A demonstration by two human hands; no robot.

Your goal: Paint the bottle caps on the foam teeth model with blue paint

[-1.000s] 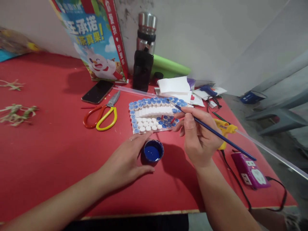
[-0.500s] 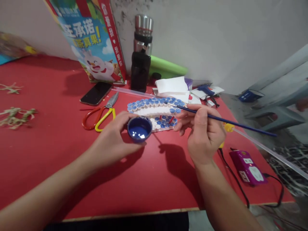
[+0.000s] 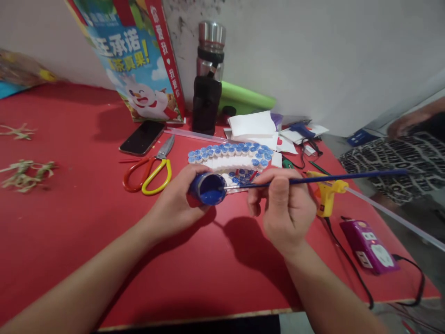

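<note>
My left hand (image 3: 181, 199) is wrapped round a small jar of blue paint (image 3: 211, 196), its mouth tilted toward the right. Between the fingers of my right hand (image 3: 287, 204) is a long dark-blue paintbrush (image 3: 330, 177), held nearly level with its tip at the jar's rim. Behind both hands lies a white craft piece (image 3: 225, 162) with rows of small round pieces on it. Many of the rounds have blue tops, and a few near the jar are white. The jar and my right hand hide part of its lower section.
Scissors (image 3: 153, 171) and a phone (image 3: 142, 137) lie left of the craft piece. A bottle (image 3: 208, 79) and a printed bag (image 3: 139, 69) stand behind. At right are a yellow glue gun (image 3: 327, 195), a purple power box (image 3: 370, 248) with cables, and a person's patterned clothing (image 3: 399, 162).
The brush tip has come down from the blue-topped rounds to the jar's rim. My left hand has tilted the jar rightward. A person has come into view at the right.
</note>
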